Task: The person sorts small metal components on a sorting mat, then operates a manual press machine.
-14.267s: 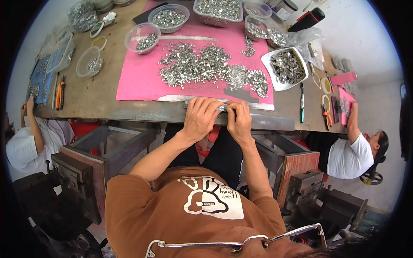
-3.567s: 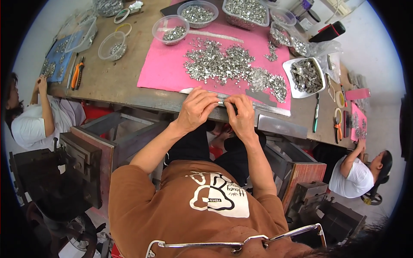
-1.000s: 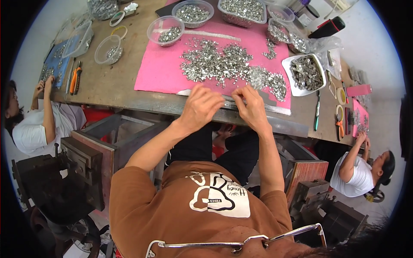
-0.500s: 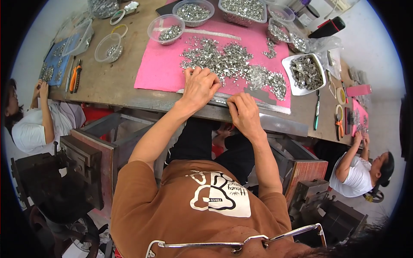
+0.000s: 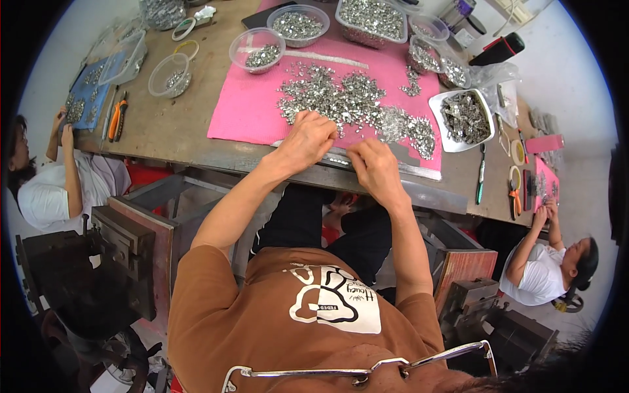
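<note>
A spread pile of small shiny metal pieces [image 5: 334, 98] lies on a pink mat [image 5: 246, 108] in front of me. Along the mat's near edge runs a grey metal strip [image 5: 419, 170], with a short row of small bright pieces [image 5: 338, 160] on it between my hands. My left hand [image 5: 308, 139] is closed at the pile's near edge, its fingertips curled down above the strip. Closed too, my right hand [image 5: 376, 162] rests at the strip, thumb and forefinger together beside the row. Whatever either hand pinches is too small or hidden.
Clear tubs [image 5: 298, 25] of metal pieces stand behind the pile. A white dish [image 5: 466, 118] of darker pieces sits at the right, near a green-handled tool [image 5: 481, 175]. Orange-handled pliers [image 5: 117, 119] lie left. Co-workers sit at both sides.
My left hand has drawn back slightly from the pile, its fingers more curled and nearer the strip. My right hand has barely moved. The whole view has shifted a little.
</note>
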Available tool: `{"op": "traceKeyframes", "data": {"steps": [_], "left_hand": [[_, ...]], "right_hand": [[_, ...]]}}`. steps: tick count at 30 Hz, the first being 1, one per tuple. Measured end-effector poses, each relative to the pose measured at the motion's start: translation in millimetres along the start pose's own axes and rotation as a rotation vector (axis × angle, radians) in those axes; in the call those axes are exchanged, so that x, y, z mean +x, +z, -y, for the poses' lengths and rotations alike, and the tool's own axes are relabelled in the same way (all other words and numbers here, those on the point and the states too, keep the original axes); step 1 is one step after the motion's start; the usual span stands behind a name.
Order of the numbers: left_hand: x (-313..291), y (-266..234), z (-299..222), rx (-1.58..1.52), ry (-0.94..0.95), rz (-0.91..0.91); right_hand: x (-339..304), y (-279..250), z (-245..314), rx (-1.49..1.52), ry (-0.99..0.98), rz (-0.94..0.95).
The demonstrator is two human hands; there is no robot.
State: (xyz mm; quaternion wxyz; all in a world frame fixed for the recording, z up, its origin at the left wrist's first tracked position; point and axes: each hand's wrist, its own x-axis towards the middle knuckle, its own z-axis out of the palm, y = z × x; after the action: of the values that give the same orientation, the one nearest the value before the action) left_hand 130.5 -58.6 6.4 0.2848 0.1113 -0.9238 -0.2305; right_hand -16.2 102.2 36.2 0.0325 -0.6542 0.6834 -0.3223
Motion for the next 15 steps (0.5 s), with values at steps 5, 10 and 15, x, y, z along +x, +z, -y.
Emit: {"op": "traceKeyframes", "data": {"steps": [5,10,15], "left_hand": [[0,-4,2,-0.181,-0.127,0.032],[-2,-6,0,-0.074,-0.092,0.032],[1,-11,1,-0.036,-0.054,0.146]], "right_hand": [[24,24,-10,-0.064,0.062,-0.103],[27,32,-19,-0.095,0.072,-0.116],[11,7,-10,0.01,0.084,-0.147]]}}
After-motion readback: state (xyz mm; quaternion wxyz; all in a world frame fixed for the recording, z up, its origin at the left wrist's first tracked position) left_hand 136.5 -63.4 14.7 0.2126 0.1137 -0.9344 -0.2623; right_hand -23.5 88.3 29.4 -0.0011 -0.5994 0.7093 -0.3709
